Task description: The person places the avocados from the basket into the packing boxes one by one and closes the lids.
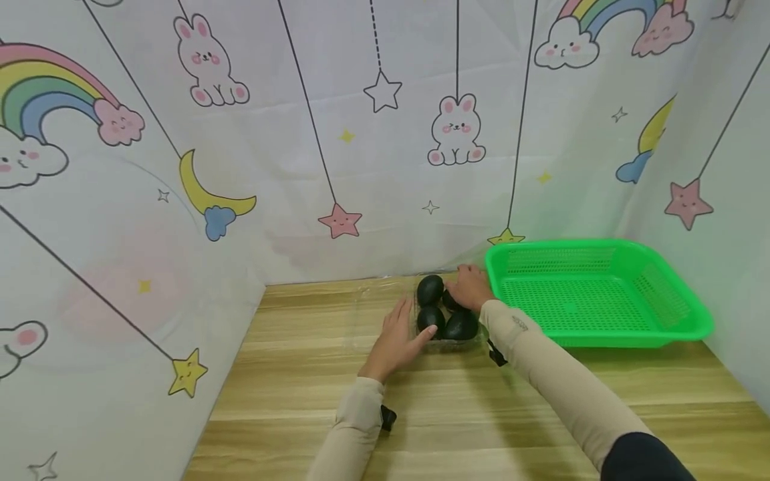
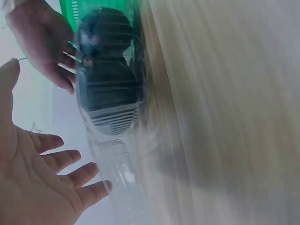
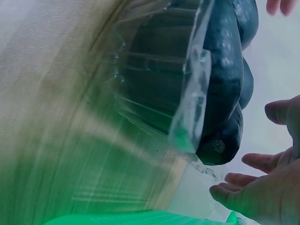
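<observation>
Several dark avocados [image 1: 430, 322] sit in the base of a clear plastic clamshell box [image 2: 112, 159], whose lid lies folded out to the left on the table. My left hand [image 1: 396, 342] is at the box's left side, fingers extended and spread, thumb over the front left avocado. In the left wrist view its fingertips [image 2: 101, 187] are near the clear lid. My right hand [image 1: 471, 287] reaches over the box's back right corner, partly hiding an avocado there. The right wrist view shows its fingers [image 3: 227, 194] loosely bent beside the avocados [image 3: 220, 140], with thumb apart.
A green perforated plastic basket [image 1: 601, 337] stands right of the box, close to my right forearm. The wood-grain table [image 1: 289, 401] meets a white cartoon-printed cloth backdrop [image 1: 373, 167] behind and at both sides.
</observation>
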`<state>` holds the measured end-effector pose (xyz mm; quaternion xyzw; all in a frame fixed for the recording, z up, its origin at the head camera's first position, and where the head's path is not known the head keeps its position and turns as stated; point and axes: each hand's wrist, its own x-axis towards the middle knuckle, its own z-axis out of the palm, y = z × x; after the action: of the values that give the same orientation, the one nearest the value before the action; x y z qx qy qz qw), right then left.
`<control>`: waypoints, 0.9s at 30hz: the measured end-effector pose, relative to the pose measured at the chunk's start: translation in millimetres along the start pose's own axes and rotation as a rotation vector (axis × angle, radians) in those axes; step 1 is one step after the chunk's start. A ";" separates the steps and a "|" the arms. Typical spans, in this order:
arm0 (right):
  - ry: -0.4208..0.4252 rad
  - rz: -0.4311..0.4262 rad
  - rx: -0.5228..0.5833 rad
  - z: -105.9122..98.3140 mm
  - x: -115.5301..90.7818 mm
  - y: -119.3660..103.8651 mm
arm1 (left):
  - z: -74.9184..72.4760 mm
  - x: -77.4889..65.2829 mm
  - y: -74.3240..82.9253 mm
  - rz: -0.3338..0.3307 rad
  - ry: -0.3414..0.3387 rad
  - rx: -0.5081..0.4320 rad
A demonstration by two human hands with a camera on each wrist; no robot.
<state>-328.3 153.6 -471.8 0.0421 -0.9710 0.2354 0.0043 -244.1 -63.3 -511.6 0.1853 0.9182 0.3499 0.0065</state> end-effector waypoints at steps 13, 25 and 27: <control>-0.101 0.069 -0.021 -7.7 17.7 3.7 | -1.6 -37.7 22.0 -0.109 0.180 -0.491; -0.104 0.091 0.048 -7.2 18.3 -0.9 | 14.5 -62.0 6.5 -0.430 0.099 -1.294; -0.100 0.084 0.049 -6.8 17.8 -1.8 | 14.9 -65.8 3.0 -0.480 0.080 -1.389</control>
<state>-345.9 153.7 -464.5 0.0131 -0.9649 0.2565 -0.0552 -179.6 -74.3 -528.7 -0.0805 0.4996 0.8465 0.1653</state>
